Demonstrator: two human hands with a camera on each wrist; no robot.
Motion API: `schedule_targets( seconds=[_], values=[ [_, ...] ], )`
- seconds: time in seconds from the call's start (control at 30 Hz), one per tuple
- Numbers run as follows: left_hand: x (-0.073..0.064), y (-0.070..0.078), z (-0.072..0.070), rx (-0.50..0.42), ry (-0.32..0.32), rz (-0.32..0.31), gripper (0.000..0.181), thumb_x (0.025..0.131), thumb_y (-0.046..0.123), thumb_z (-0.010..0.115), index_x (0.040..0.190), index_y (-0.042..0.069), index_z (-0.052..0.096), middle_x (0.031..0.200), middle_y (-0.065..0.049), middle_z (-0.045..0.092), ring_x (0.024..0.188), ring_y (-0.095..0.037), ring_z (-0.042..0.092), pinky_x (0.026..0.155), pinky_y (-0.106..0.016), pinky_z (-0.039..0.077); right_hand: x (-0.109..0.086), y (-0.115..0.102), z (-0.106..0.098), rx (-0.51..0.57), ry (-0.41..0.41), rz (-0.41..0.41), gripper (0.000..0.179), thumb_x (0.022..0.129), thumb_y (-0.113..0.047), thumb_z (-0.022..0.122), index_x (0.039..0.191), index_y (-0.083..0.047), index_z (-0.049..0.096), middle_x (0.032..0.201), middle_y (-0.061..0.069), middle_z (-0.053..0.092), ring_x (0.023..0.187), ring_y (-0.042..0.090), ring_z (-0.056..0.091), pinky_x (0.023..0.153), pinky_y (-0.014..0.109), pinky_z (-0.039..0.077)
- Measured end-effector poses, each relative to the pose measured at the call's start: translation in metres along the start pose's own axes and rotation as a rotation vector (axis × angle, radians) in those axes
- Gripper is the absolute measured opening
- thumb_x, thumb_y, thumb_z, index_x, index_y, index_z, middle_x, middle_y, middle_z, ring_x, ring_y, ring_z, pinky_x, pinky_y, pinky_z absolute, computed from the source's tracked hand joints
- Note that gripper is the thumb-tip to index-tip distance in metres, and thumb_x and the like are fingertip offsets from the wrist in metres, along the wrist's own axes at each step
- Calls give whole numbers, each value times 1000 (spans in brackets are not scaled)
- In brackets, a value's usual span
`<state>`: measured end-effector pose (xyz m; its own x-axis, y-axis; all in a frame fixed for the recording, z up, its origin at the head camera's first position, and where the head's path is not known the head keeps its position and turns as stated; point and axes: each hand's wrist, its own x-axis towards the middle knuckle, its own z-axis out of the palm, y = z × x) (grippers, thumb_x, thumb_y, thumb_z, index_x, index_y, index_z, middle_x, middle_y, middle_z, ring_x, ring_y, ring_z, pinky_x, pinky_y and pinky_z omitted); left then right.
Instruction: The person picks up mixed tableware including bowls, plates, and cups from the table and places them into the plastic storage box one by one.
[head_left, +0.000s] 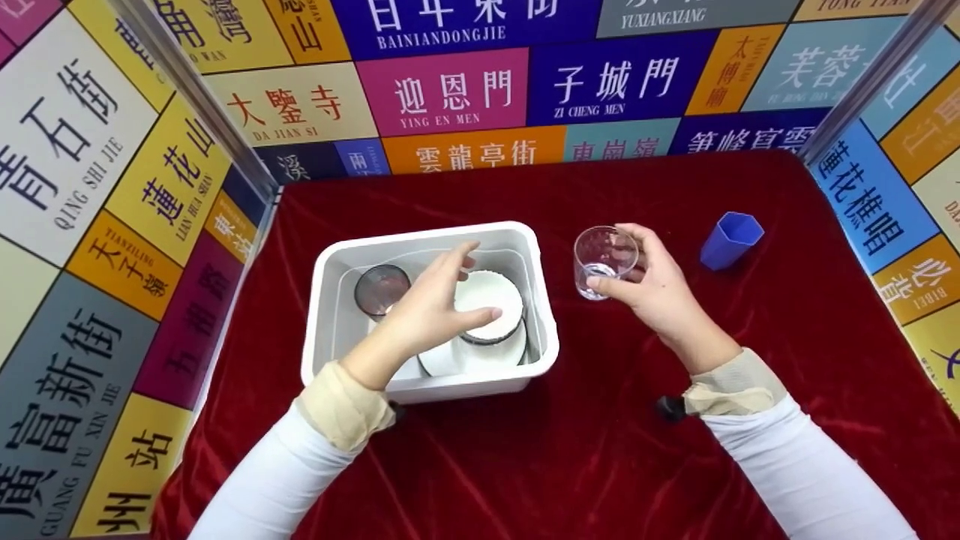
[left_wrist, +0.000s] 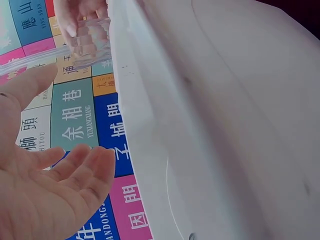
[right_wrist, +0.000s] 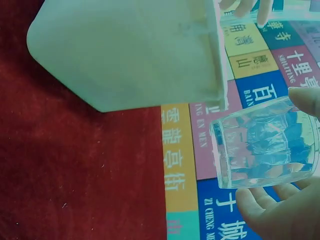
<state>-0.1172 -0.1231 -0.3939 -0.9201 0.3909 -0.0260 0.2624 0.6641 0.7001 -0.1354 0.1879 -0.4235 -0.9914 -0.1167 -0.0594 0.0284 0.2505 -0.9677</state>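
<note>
In the head view my right hand (head_left: 664,289) grips a clear drinking glass (head_left: 604,255) by its side, just right of the white plastic basin (head_left: 450,391). The right wrist view shows this glass (right_wrist: 265,142) between thumb and fingers, nothing visible inside it. My left hand (head_left: 424,307) hovers over the basin with its fingers spread and holds nothing. Below and around it in the basin are a dark tinted glass (head_left: 381,289) at the left and a white round dish with a dark rim (head_left: 491,300), stacked on a larger white dish (head_left: 465,361).
A blue hexagonal cup (head_left: 731,240) stands on the red velvet cloth (head_left: 600,457), right of my right hand. Panels printed with colourful street names (head_left: 450,86) enclose the back and both sides of the table, with metal posts (head_left: 870,82) at the corners.
</note>
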Motion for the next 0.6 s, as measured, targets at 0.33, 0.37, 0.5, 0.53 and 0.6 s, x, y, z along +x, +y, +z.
schedule_targets(
  seconds=[0.33, 0.37, 0.5, 0.53, 0.6],
  values=[
    [4, 11, 8, -42, -7, 60, 92, 85, 33, 82, 157, 11, 30, 142, -13, 52, 131, -29, 53, 106, -43, 48, -14, -15, 14, -26, -66, -72, 81, 78, -8, 86, 146, -10, 42, 139, 12, 53, 124, 30, 57, 96, 21, 50],
    [4, 12, 9, -43, -9, 66, 92, 84, 32, 82, 157, 12, 30, 143, -13, 52, 131, -28, 53, 105, -43, 49, -16, -16, 15, -26, -74, -79, 81, 78, -9, 87, 146, -10, 42, 139, 12, 54, 124, 30, 57, 96, 21, 50],
    [5, 16, 12, -48, -7, 97, 92, 83, 31, 83, 157, 12, 31, 143, -13, 52, 131, -28, 54, 105, -42, 49, -21, -21, 21, -24, -101, -105, 81, 77, -8, 87, 145, -9, 43, 139, 11, 55, 125, 28, 57, 99, 22, 50],
    [5, 17, 13, -47, -4, 105, 92, 83, 32, 83, 157, 12, 32, 142, -13, 53, 130, -28, 55, 106, -42, 48, -22, -21, 21, -25, -106, -108, 81, 77, -8, 87, 145, -9, 43, 139, 11, 55, 126, 26, 56, 100, 23, 50],
    [5, 19, 15, -57, -2, 114, 92, 82, 32, 83, 156, 12, 32, 142, -13, 53, 130, -28, 55, 105, -42, 49, -23, -22, 23, -27, -111, -110, 81, 77, -8, 87, 145, -9, 44, 138, 11, 56, 126, 23, 55, 102, 25, 49]
  ],
)
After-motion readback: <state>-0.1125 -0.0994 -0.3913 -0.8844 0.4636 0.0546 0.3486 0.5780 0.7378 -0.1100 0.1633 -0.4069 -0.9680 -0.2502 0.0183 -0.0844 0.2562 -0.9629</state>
